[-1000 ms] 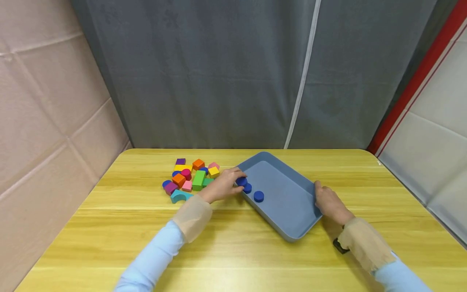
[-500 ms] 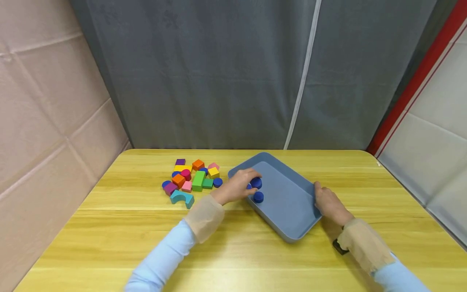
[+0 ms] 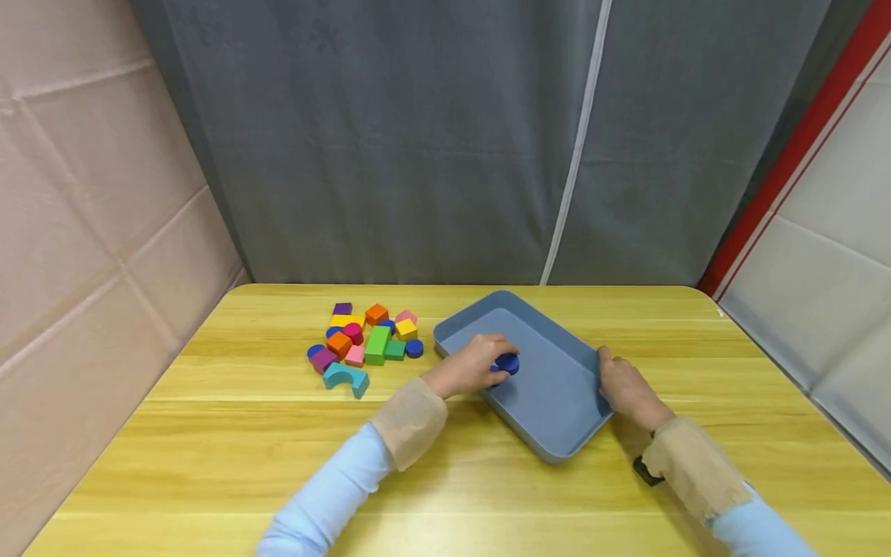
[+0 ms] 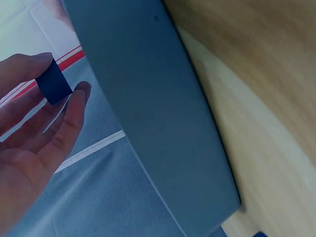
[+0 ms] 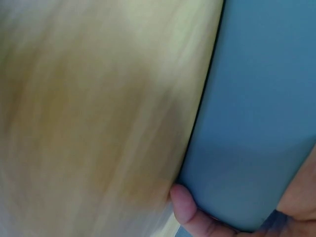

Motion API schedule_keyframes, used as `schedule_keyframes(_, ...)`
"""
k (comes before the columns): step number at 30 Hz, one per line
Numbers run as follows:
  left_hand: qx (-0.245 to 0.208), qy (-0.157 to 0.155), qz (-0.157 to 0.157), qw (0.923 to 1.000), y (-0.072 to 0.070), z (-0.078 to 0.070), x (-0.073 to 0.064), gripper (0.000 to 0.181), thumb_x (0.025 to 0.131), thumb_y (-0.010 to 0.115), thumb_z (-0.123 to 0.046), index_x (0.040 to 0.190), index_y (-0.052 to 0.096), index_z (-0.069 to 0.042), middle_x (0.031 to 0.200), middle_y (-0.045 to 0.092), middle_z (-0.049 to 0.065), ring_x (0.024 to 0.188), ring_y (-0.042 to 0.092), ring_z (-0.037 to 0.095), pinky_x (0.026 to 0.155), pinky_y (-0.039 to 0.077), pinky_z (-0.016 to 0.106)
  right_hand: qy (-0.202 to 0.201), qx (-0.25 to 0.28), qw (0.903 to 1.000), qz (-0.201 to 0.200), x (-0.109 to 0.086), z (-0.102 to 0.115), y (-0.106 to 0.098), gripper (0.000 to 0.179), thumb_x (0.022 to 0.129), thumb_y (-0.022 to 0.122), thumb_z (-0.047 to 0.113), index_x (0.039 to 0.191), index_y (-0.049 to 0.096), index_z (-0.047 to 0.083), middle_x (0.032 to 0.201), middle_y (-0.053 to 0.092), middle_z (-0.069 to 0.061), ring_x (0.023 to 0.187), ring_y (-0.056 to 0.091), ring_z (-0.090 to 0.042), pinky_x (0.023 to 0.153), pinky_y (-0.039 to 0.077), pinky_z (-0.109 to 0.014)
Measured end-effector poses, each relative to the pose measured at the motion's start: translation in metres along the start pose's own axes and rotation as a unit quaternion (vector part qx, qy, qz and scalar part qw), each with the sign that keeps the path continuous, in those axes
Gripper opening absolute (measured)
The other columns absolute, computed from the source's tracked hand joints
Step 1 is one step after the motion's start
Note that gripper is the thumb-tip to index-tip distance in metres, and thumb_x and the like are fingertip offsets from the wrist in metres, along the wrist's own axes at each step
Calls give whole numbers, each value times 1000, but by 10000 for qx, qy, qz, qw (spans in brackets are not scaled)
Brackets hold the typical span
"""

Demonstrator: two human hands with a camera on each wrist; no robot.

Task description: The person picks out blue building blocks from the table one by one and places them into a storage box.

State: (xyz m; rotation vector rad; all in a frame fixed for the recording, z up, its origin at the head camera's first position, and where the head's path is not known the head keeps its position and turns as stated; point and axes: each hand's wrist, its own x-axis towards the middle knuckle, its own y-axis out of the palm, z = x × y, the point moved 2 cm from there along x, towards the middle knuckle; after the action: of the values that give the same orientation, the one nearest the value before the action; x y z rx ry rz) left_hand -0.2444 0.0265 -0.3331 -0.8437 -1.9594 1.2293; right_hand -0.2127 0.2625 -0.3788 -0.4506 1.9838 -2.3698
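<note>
My left hand [image 3: 473, 365] is over the left part of a blue-grey tray [image 3: 557, 402]. Between its thumb and fingertips it pinches a round blue block [image 3: 508, 363], which appears as a dark blue disc [image 4: 53, 83] above the tray's rim in the left wrist view. Blue block surfaces also show below the fingers, inside the tray, mostly hidden by the hand. At the tray's right side, my right hand [image 3: 629, 391] grips the wall. In the right wrist view a fingertip [image 5: 183, 205] lies against the outside of the wall near its bottom edge.
Left of the tray lies a loose group of coloured blocks: a teal arch [image 3: 346, 377], a green block [image 3: 377, 345], a round blue block [image 3: 414, 348], a yellow cube [image 3: 406, 329] and several others. The wooden table [image 3: 445, 495] meets a grey curtain [image 3: 404, 155] behind.
My left hand has moved right, from the tray's left rim to farther over its inside, carrying the round blue block. The right hand and the tray have stayed in place.
</note>
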Motion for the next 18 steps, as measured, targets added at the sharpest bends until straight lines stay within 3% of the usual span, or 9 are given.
schedule_keyframes(9,192,-184,360,9990,10,-5,4,35,83,62,-13,116,57,-2,113,57,9,103,53,19,91,40,26,81,36,9999,77,0,0,0,34,70,58,-12,95,35,-12,66,48,-22,57,54,-33,47,45,-38)
schedule_keyframes(18,295,-149,743,9967,21,-7,8,33,82,63,-12,114,59,-3,112,58,8,105,52,18,91,39,23,62,46,9999,98,1,0,0,34,70,57,-12,96,35,-13,65,47,-22,56,53,-32,46,45,-37)
